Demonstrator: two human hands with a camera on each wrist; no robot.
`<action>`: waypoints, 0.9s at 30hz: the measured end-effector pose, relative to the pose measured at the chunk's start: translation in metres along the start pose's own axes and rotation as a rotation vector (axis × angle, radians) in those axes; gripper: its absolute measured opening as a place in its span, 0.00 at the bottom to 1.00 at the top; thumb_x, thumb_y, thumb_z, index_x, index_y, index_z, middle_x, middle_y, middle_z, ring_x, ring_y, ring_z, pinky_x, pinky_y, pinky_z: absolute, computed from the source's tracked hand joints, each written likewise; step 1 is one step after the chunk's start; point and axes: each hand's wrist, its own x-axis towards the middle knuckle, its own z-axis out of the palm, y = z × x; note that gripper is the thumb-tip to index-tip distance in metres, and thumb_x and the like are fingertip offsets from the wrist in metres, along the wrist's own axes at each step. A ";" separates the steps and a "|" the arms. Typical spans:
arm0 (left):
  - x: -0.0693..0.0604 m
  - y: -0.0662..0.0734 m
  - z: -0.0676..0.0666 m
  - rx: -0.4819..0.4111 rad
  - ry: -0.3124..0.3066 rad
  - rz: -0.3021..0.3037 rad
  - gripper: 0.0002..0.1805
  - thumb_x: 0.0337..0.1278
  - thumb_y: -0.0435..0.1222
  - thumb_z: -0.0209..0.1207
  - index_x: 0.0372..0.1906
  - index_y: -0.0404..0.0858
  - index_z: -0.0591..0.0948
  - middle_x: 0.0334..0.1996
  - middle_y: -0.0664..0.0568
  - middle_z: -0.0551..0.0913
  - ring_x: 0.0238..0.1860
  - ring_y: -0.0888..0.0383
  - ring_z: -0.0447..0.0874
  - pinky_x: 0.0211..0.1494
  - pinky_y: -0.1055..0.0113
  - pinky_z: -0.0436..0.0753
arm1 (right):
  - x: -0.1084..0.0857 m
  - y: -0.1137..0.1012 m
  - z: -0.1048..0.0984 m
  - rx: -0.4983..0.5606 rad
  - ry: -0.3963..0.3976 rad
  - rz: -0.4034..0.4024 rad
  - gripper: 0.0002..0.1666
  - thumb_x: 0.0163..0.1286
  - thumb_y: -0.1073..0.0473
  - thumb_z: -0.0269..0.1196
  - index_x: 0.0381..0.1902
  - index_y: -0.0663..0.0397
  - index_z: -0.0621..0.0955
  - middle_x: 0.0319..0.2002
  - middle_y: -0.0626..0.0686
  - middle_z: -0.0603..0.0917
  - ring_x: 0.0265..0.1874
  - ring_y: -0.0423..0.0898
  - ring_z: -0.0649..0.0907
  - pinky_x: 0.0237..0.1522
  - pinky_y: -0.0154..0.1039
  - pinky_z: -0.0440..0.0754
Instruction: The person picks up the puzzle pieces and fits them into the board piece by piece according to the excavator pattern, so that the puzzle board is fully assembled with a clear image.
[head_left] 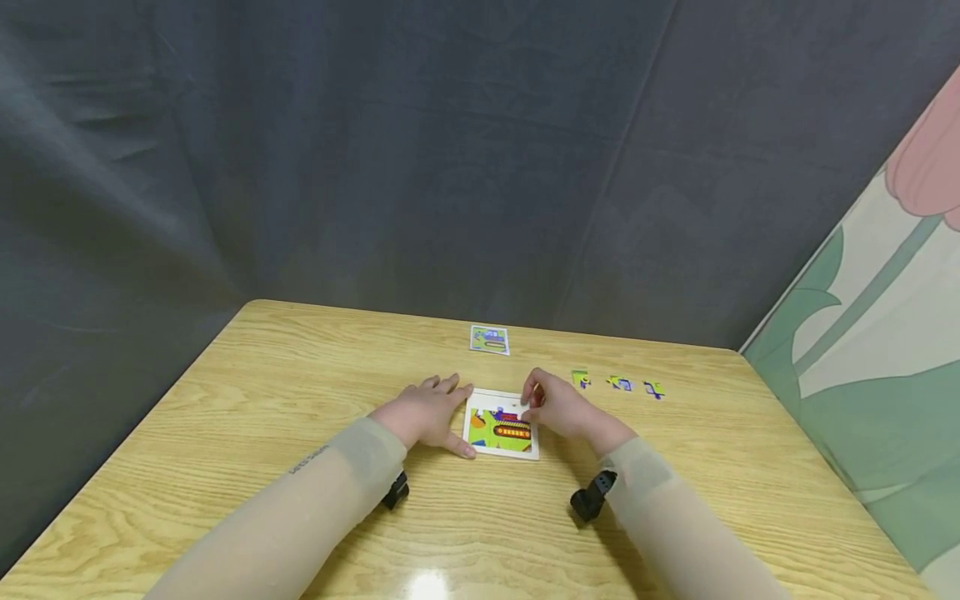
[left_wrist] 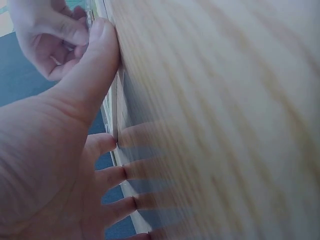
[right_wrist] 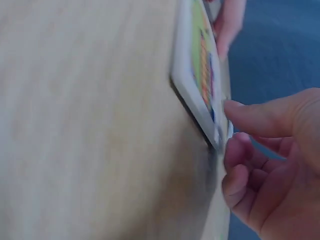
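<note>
A white-framed jigsaw puzzle [head_left: 501, 433] lies flat on the table, partly filled with a green, red and orange digger-like picture. The strip along its far side is white. My left hand [head_left: 431, 412] rests at the puzzle's left side with fingers spread, thumb at the near corner and a fingertip at the far one. The left wrist view shows its straight fingers [left_wrist: 107, 177] against the tabletop. My right hand [head_left: 562, 406] is at the puzzle's far right, its fingers bent and thumb near the index finger [right_wrist: 240, 142]. Whether a piece sits between them is hidden.
Loose puzzle pieces lie in a row to the right: a green one [head_left: 581, 379], a middle one [head_left: 621, 383] and a blue-edged one [head_left: 655, 389]. A small picture card [head_left: 489, 339] lies farther back. Dark curtain [head_left: 450, 167] hangs behind the wooden table [head_left: 300, 358].
</note>
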 end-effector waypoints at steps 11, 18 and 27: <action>-0.001 0.000 0.000 0.002 0.001 0.004 0.61 0.41 0.69 0.64 0.80 0.50 0.53 0.79 0.49 0.47 0.77 0.42 0.44 0.74 0.44 0.53 | 0.011 0.043 -0.061 -0.185 0.224 -0.020 0.10 0.64 0.75 0.58 0.43 0.68 0.81 0.41 0.64 0.80 0.42 0.60 0.78 0.43 0.53 0.77; -0.001 -0.001 -0.002 0.007 0.005 0.015 0.61 0.41 0.69 0.65 0.80 0.49 0.53 0.79 0.48 0.47 0.76 0.41 0.44 0.73 0.44 0.53 | 0.020 0.059 -0.070 -0.195 0.152 0.073 0.21 0.64 0.73 0.59 0.56 0.66 0.80 0.56 0.71 0.76 0.56 0.67 0.75 0.52 0.58 0.76; -0.002 0.000 -0.002 0.000 0.005 0.021 0.61 0.42 0.69 0.65 0.79 0.49 0.54 0.79 0.48 0.47 0.76 0.42 0.44 0.73 0.44 0.53 | 0.023 0.070 -0.068 -0.224 0.148 0.105 0.18 0.61 0.67 0.70 0.49 0.68 0.82 0.48 0.69 0.80 0.48 0.63 0.79 0.48 0.56 0.78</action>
